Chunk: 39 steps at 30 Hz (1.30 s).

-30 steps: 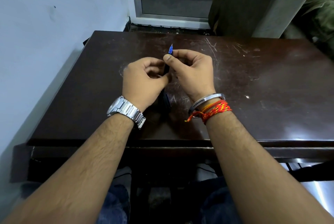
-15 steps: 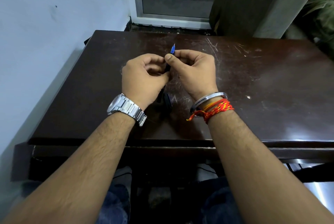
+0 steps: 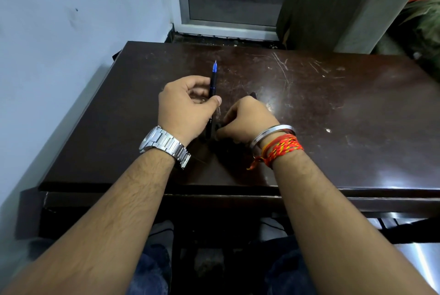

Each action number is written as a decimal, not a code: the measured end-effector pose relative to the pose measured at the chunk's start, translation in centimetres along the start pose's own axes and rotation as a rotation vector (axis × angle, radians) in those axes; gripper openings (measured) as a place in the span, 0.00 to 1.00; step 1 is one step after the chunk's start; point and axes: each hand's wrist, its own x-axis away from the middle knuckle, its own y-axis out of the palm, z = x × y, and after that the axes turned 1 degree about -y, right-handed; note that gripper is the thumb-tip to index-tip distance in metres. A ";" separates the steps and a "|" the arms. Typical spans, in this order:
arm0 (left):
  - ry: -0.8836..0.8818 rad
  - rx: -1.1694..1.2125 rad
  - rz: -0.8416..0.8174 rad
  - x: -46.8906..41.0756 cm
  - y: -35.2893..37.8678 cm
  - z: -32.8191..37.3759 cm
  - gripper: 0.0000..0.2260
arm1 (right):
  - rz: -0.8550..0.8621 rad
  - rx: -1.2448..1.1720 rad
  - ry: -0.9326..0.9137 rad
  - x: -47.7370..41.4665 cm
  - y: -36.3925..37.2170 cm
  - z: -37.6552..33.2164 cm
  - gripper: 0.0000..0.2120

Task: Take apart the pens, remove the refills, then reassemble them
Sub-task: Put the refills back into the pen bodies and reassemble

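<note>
My left hand [image 3: 184, 106] grips a dark pen [image 3: 212, 85] with a blue tip, held upright over the brown table [image 3: 333, 109], tip pointing away from me. The pen's lower barrel runs down past my thumb toward the table. My right hand [image 3: 247, 120] rests low on the table just right of the pen, fingers curled around a small dark part [image 3: 252, 95] whose end pokes out beyond the knuckles. What else lies under that hand is hidden.
A pale wall runs along the table's left side. A framed glass panel [image 3: 228, 4] and a dark slanted board [image 3: 333, 1] stand behind the far edge. The table's front edge [image 3: 214, 190] lies over my knees.
My right hand has let go of the pen's tip end and dropped to the table on the right. The left hand alone now holds the pen, and more of its blue-tipped end shows.
</note>
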 end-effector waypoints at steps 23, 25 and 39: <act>0.032 0.045 -0.243 0.7 0.3 0.6 0.12 | 0.563 -1.096 -0.272 0.2 -1.6 -1.7 0.16; 0.032 0.036 -0.244 0.7 0.3 0.7 0.12 | 0.554 -1.124 -0.276 0.2 -1.6 -1.7 0.16; 0.016 0.003 -0.209 0.6 0.5 0.7 0.17 | 0.445 -1.108 -0.305 -0.2 -0.8 -1.6 0.16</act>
